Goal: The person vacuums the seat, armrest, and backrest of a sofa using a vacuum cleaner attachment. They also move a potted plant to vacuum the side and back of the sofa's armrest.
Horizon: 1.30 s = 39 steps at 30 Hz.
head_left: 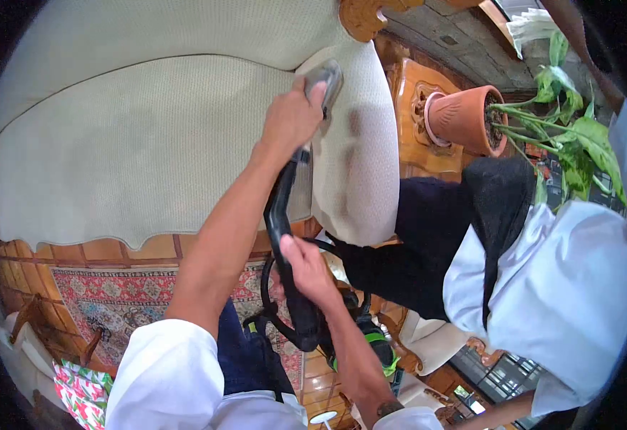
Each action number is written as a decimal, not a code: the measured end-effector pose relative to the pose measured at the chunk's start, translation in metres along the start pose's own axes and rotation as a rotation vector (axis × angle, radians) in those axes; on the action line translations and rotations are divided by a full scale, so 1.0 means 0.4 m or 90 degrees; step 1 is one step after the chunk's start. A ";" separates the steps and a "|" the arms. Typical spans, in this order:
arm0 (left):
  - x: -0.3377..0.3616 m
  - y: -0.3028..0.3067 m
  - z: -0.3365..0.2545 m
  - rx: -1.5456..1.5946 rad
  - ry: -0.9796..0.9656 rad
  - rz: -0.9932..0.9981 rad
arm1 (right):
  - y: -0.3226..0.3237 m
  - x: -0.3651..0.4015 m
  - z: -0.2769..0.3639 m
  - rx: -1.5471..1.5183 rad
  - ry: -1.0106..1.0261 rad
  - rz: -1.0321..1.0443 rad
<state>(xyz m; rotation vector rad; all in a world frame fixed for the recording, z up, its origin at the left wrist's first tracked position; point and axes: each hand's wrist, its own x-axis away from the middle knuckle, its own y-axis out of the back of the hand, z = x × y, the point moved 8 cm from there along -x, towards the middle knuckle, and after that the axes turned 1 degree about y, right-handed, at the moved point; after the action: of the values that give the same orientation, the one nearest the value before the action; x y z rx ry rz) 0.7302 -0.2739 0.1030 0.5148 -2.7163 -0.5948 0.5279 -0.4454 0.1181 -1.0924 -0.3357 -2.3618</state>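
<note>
My left hand (293,122) is closed around the upholstery nozzle (331,75) of a vacuum cleaner. The clear head of the nozzle rests against the inner side of the cream sofa armrest (356,165), beside the seat cushion (149,143). Lower down, my right hand (308,269) grips the black vacuum wand (278,208), which runs from the nozzle down toward me. A black hose (265,283) loops beside it. Partly hidden behind my right forearm is the green and black vacuum cleaner (378,344) on the floor.
Right of the armrest, a potted plant (467,118) stands on a carved wooden side table (428,158). A person in a white shirt (557,279) and dark trousers stands close by on the right. A patterned rug (127,294) lies on the tiled floor (106,249); more cream seats are behind.
</note>
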 end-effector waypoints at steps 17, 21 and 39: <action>-0.204 -0.108 0.037 -0.060 0.033 0.038 | 0.044 -0.177 0.057 -0.096 -0.019 0.048; -0.139 -0.119 0.042 -0.067 0.055 0.069 | 0.045 -0.134 0.015 -0.101 -0.033 0.046; 0.179 -0.234 0.096 -0.042 0.092 0.146 | 0.028 0.102 -0.237 -0.149 -0.117 -0.001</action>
<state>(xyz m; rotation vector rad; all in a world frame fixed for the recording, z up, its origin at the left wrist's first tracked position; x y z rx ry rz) 0.6783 -0.3692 0.0435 0.2155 -2.5620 -0.5598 0.4514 -0.5089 0.0882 -1.4233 -0.1248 -2.3514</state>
